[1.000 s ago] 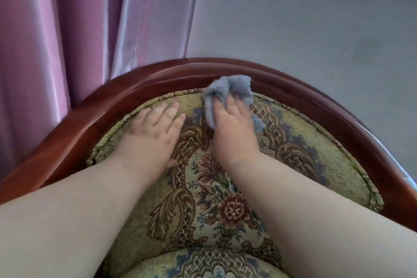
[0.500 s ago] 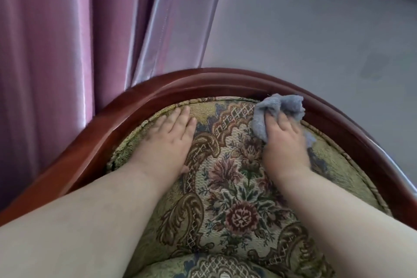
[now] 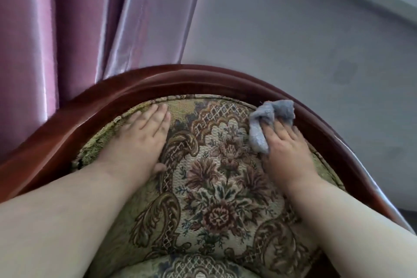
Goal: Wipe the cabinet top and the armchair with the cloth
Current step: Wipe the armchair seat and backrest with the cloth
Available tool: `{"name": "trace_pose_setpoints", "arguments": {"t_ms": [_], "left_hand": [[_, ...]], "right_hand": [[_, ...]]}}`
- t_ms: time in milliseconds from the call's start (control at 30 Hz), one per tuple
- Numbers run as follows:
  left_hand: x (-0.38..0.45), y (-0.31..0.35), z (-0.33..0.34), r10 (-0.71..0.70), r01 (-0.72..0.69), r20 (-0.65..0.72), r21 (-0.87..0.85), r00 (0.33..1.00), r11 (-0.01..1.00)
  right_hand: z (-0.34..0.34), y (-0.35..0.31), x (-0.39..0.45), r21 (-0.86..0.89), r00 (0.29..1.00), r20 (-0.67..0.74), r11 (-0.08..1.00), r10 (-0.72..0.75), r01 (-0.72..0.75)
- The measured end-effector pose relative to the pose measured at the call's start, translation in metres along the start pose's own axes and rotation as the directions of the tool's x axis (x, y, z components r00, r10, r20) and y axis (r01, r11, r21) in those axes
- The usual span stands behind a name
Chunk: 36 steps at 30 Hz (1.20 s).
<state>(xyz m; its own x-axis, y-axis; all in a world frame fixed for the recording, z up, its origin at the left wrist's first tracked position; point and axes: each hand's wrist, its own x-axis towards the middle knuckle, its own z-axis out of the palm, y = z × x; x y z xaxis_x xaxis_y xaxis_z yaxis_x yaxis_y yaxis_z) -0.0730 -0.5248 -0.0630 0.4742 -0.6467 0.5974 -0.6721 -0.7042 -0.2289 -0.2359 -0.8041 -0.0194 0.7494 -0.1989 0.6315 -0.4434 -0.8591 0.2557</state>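
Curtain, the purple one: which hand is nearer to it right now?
Left. The left hand lies flat on the upholstery on the curtain side; the right hand, pressing the cloth, is on the far side.

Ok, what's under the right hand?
The grey cloth, bunched and pressed on the armchair near its wooden rim. The right hand covers part of the cloth.

Both forearms are bare, no sleeves in view; left hand (image 3: pixel 144 135) and right hand (image 3: pixel 286 149) ungloved, without rings.
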Motion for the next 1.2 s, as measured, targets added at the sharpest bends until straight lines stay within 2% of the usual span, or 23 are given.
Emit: {"name": "trace_pose_setpoints", "arguments": {"t_ms": [67,167,333,400,500,567,667,700,767,833,900,933,1000,1067,1133,1200], "left_hand": [[-0.001,-0.001,-0.002,-0.005,0.006,0.007,-0.016,1.000,1.000],[-0.003,-0.003,0.000,-0.004,0.004,-0.010,0.008,1.000,1.000],[-0.002,0.000,-0.002,-0.036,0.035,0.010,0.053,0.999,0.998],[-0.002,0.000,-0.004,-0.040,0.038,0.038,0.060,0.998,0.997],[-0.002,0.001,-0.008,-0.044,0.040,0.053,0.074,0.998,0.996],[-0.002,0.002,-0.007,-0.047,0.044,0.038,0.069,0.998,0.997],[-0.004,0.003,-0.007,-0.049,0.048,0.035,0.027,0.998,0.998],[-0.004,0.003,-0.007,-0.049,0.049,0.025,0.019,0.998,0.999],[-0.004,0.001,-0.005,-0.037,0.036,0.010,0.030,0.999,0.999],[-0.004,0.001,-0.005,-0.023,0.023,0.008,0.023,1.000,0.999],[-0.004,-0.001,-0.003,-0.022,0.022,-0.015,0.013,1.000,1.000],[-0.004,-0.001,-0.002,-0.021,0.021,-0.021,0.010,1.000,1.000],[-0.005,-0.001,0.000,-0.021,0.021,-0.027,0.005,0.999,1.000],[-0.004,-0.002,0.002,-0.016,0.017,-0.042,0.016,0.999,1.000],[-0.004,-0.003,0.004,-0.008,0.009,-0.049,0.024,0.999,1.000],[-0.003,-0.002,0.005,-0.005,0.006,-0.056,0.031,0.998,0.999]], "right_hand": [[0.002,-0.001,-0.012,0.001,0.997,0.007,0.997,0.078,-0.078],[0.003,-0.046,0.010,0.037,0.990,-0.031,0.990,0.138,-0.137],[-0.001,-0.157,0.049,0.216,0.977,-0.139,0.957,-0.164,0.192],[-0.003,-0.183,0.050,0.272,0.966,-0.141,0.929,-0.218,0.250],[0.005,-0.164,0.034,0.155,0.943,-0.073,0.930,-0.325,0.333],[0.021,-0.135,0.004,0.069,0.872,0.067,0.874,-0.485,0.481],[0.041,-0.093,-0.045,-0.050,0.615,0.393,0.651,-0.684,0.757],[0.040,-0.079,-0.045,-0.087,0.577,0.415,0.601,-0.703,0.795],[0.028,-0.058,-0.017,-0.183,0.631,0.300,0.606,-0.715,0.774],[0.008,-0.039,0.028,-0.253,0.767,0.091,0.731,-0.635,0.634],[-0.012,-0.026,0.063,-0.208,0.923,-0.025,0.905,-0.383,0.370],[-0.015,-0.025,0.069,-0.137,0.966,-0.048,0.959,-0.255,0.247],[-0.004,-0.034,0.060,-0.017,0.987,-0.074,0.989,-0.145,0.144],[0.019,-0.046,0.027,0.033,0.987,-0.088,0.990,-0.132,0.135],[0.042,-0.048,-0.014,0.016,0.975,-0.008,0.975,-0.223,0.223],[0.055,-0.038,-0.051,-0.019,0.906,0.188,0.921,-0.378,0.388]]}}
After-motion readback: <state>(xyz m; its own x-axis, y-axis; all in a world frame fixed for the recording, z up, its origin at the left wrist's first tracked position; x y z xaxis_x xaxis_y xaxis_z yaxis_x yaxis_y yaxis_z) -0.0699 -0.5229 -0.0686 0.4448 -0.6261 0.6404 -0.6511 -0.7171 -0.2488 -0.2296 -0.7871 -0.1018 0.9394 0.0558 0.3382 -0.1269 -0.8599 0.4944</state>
